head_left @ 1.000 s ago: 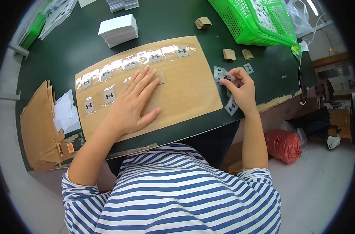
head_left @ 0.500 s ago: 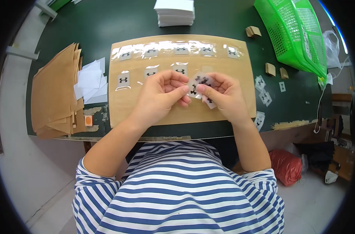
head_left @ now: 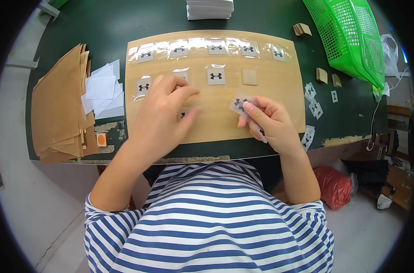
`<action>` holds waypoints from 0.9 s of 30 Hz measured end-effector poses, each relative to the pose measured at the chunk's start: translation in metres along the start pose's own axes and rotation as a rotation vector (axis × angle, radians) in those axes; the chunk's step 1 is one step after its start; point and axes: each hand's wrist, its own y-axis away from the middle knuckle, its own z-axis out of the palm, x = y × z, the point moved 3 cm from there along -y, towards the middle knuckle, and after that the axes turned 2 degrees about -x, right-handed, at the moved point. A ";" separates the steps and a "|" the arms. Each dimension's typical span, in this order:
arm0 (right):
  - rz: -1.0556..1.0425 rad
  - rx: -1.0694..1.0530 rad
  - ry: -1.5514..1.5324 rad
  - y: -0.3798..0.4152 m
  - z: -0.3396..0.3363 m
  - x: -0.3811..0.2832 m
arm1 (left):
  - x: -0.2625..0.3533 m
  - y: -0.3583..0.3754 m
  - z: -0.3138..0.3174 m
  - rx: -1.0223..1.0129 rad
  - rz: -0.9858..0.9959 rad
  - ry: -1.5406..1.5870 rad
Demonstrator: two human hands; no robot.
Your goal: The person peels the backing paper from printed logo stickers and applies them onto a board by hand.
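Note:
My left hand (head_left: 166, 113) hovers over the left part of a tan sheet (head_left: 207, 133), thumb and forefinger apart and blurred. A dark mark of a small card (head_left: 183, 114) shows between them; whether they grip it cannot be made out. My right hand (head_left: 273, 120), over the sheet's lower right, pinches several translucent cards (head_left: 239, 104) with black logos. On the sheet, an upper row of logo cards (head_left: 217, 48) lies under shiny clear film. Below them are more logo cards (head_left: 216, 76) and a plain tan square (head_left: 249, 77).
Brown paper pieces (head_left: 56, 104) and white sheets (head_left: 101, 87) lie left, near an orange-marked box (head_left: 102, 139). A white stack (head_left: 209, 9) stands at the back. On the right are a green basket (head_left: 341, 36), small tan stacks (head_left: 322, 75) and loose logo cards (head_left: 315, 108).
My hands have moved apart: the left went left and down, the right slightly right and down with its cards. The plain tan square and the middle logo card now show fully.

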 end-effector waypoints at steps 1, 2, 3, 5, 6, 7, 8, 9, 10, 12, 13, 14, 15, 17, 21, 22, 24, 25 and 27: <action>-0.017 -0.005 -0.005 0.002 0.002 0.000 | 0.008 -0.003 0.004 0.042 -0.003 0.083; -0.035 -0.010 -0.009 0.004 0.004 0.000 | 0.013 -0.005 0.007 0.084 -0.006 0.166; -0.034 -0.007 -0.010 0.006 0.006 0.000 | 0.016 -0.007 0.012 0.081 -0.005 0.168; -0.030 -0.020 0.041 0.012 0.009 -0.002 | 0.016 -0.013 0.026 -0.026 -0.153 0.473; -0.031 -0.026 0.068 0.014 0.009 -0.005 | 0.016 -0.015 0.032 -0.079 -0.225 0.624; -0.034 -0.030 0.095 0.016 0.008 -0.006 | 0.016 -0.017 0.038 -0.136 -0.295 0.774; -0.038 -0.022 0.094 0.018 0.006 -0.008 | 0.016 -0.019 0.039 -0.142 -0.289 0.774; -0.076 0.007 0.189 0.021 0.003 -0.010 | 0.014 -0.018 0.040 -0.146 -0.310 0.780; -0.111 0.035 0.284 0.024 0.000 -0.012 | 0.012 -0.015 0.040 -0.148 -0.335 0.788; -0.182 0.084 0.471 0.028 -0.004 -0.014 | 0.009 -0.010 0.040 -0.148 -0.387 0.797; -0.184 0.083 0.469 0.028 -0.006 -0.014 | 0.011 -0.009 0.040 -0.148 -0.387 0.794; -0.229 0.103 0.578 0.029 -0.008 -0.016 | 0.012 -0.008 0.039 -0.151 -0.395 0.741; -0.273 0.123 0.687 0.031 -0.010 -0.017 | 0.014 -0.007 0.038 -0.154 -0.403 0.689; -0.361 0.164 0.908 0.033 -0.013 -0.019 | 0.015 -0.005 0.037 -0.158 -0.418 0.587; -0.690 0.096 1.614 0.033 -0.011 -0.012 | 0.017 -0.005 0.028 0.055 0.328 -0.109; -0.801 0.073 1.850 0.034 -0.010 -0.010 | 0.020 -0.002 0.027 0.127 0.579 -0.346; -0.778 0.063 1.857 0.036 -0.015 -0.014 | 0.013 -0.001 0.025 0.075 0.605 -0.377; -0.760 0.043 1.863 0.038 -0.018 -0.017 | 0.010 0.000 0.025 0.027 0.623 -0.411; -0.732 0.005 1.879 0.040 -0.025 -0.026 | 0.007 0.002 0.026 -0.063 0.659 -0.482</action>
